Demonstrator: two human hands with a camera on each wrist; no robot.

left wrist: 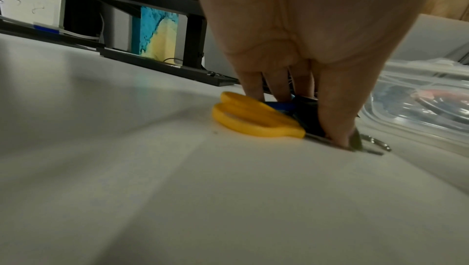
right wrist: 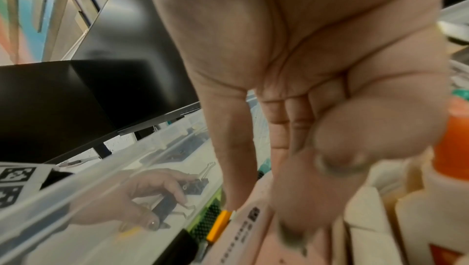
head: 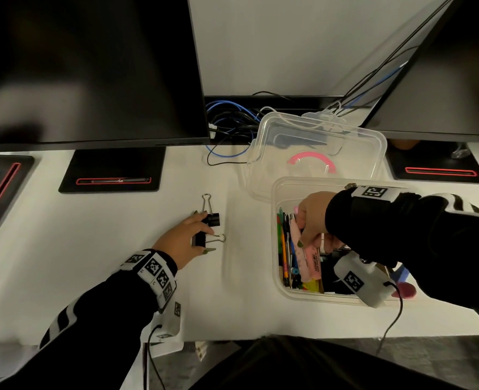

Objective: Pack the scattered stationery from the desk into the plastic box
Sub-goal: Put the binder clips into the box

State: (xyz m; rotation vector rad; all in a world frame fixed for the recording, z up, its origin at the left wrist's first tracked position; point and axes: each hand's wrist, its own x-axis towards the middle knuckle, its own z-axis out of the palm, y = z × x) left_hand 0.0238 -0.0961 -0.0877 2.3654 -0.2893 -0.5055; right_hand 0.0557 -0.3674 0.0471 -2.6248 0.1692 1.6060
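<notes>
My left hand [head: 204,237] lies on the white desk, left of the box, and grips a black binder clip [head: 199,239] between fingers and thumb. Its fingertips touch a second clip [head: 213,219]. In the left wrist view, yellow scissor handles [left wrist: 253,122] lie under the same hand [left wrist: 304,118]; the head view hides them. My right hand [head: 314,243] reaches into the clear plastic box [head: 282,291]. It pinches a pink highlighter [head: 311,256] beside several pens [head: 284,249]. In the right wrist view, the fingers [right wrist: 228,169] point down onto the highlighter [right wrist: 243,235].
The box lid [head: 317,142] with a pink handle lies behind the box. Two dark monitors [head: 92,66] stand at the back on black bases [head: 111,170], with tangled cables [head: 232,119] between them. The desk's front edge [head: 317,337] runs close below the box.
</notes>
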